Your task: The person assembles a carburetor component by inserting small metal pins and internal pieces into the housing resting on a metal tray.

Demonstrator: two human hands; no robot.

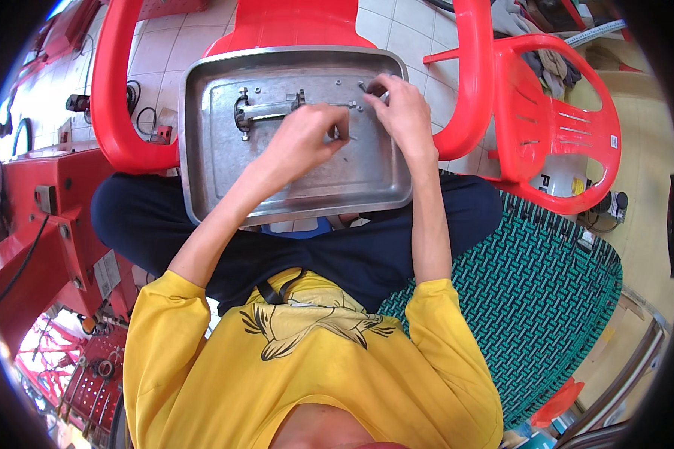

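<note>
Bright light, white glare far left, dark fisheye rim.

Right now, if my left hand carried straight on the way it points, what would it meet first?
Probably the thin metal rod in the tray, just ahead of your left hand; depth is unclear, so the hand might pass above it.
</note>
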